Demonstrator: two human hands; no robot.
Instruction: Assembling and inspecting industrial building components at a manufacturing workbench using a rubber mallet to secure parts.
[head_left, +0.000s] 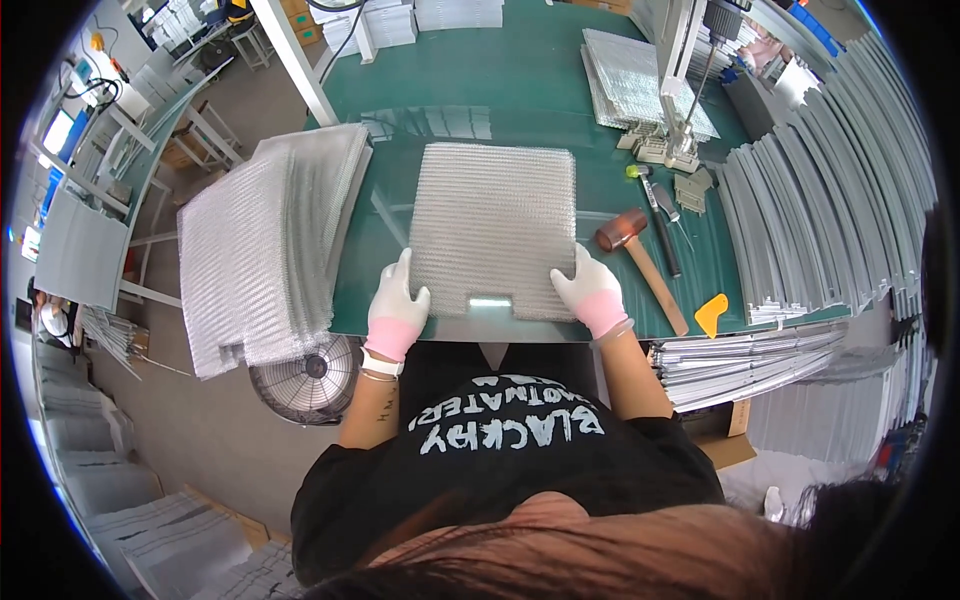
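A ribbed silver panel (493, 225), almost square with a notch in its near edge, lies on the green table (460, 75) in front of me. My left hand (397, 300), in a white and pink glove, grips the panel's near left corner. At the near right corner, my right hand (590, 292), gloved alike, holds the opposite side. Both thumbs point inward along the panel's edges; the fingertips under the edges are partly hidden. Right of my right hand lie a mallet (640, 265) with a brown head and wooden handle and a yellow scraper (711, 314).
A stack of similar panels (265, 240) overhangs the table's left edge. A small hammer (660, 225) lies beyond the mallet, near a metal fixture (665, 147) under a drill-like tool (722, 22). Grey sheets (820, 190) stand packed along the right. A round fan (307, 378) is below left.
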